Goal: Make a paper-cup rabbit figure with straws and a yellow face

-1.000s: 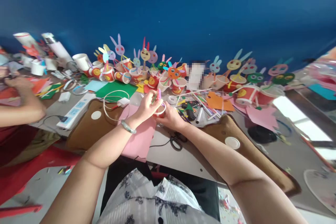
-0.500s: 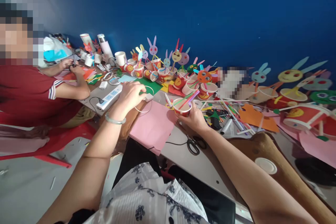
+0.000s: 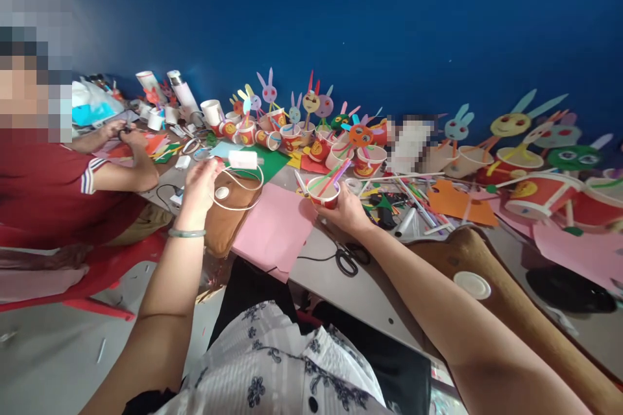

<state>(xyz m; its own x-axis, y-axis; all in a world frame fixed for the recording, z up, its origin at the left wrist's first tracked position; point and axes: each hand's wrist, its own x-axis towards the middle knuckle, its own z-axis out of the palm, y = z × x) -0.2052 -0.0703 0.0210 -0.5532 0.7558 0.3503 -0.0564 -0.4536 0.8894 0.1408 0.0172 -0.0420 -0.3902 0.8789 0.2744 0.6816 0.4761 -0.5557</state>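
My left hand (image 3: 198, 187) is raised above the table's left part, closed on a white charger block (image 3: 242, 159) whose white cable (image 3: 238, 198) hangs in a loop beneath it. My right hand (image 3: 344, 210) grips a small red paper cup (image 3: 324, 193) with several coloured straws (image 3: 332, 176) standing in it, held just above the table. A pink paper sheet (image 3: 275, 227) lies between my two hands.
A row of paper cups with bunny and flower cut-outs (image 3: 311, 123) lines the blue wall. Black scissors (image 3: 346, 259), loose straws (image 3: 413, 202) and coloured paper (image 3: 455, 202) litter the table. A person in a red shirt (image 3: 53, 185) works at the left, beside a white power strip (image 3: 176, 197).
My left hand left the cup, reached left to the charger block and has lifted it with its cable. My right hand keeps the cup. The view swung left.
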